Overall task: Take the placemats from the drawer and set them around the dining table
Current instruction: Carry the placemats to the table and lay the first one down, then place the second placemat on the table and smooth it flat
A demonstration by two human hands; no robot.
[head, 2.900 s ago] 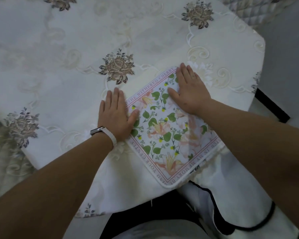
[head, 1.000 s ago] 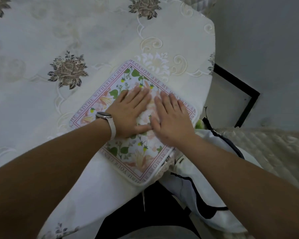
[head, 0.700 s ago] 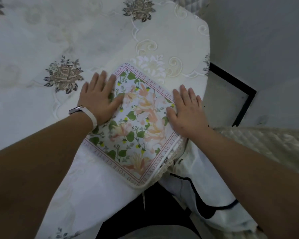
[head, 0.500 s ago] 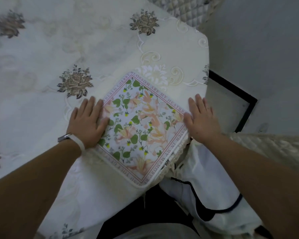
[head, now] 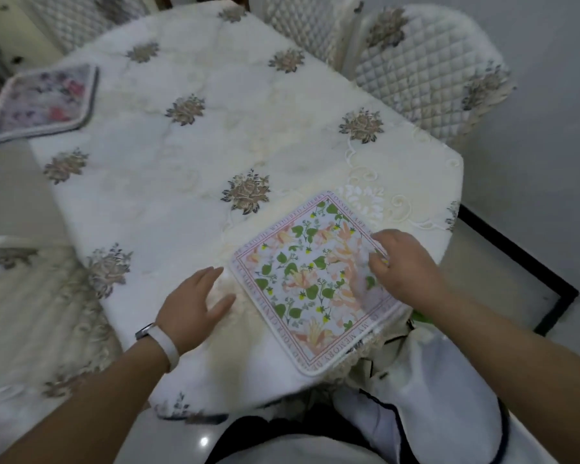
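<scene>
Fingers [head: 381,242] of right hand [head: 403,266] now curled at placemat [head: 307,284] edge, grip unclear; left hand [head: 191,306] off it, spread on tablecloth [head: 181,182].

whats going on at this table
A person is setting a dining table covered with a white embroidered cloth. A floral placemat lies at the near corner, one edge reaching the table's rim. The right hand rests on its right side, fingers bent; the left hand is open over the cloth just beside it. A second placemat lies at the far left corner.

"MY MEMORY" on placemat [head: 315,283] border
</scene>
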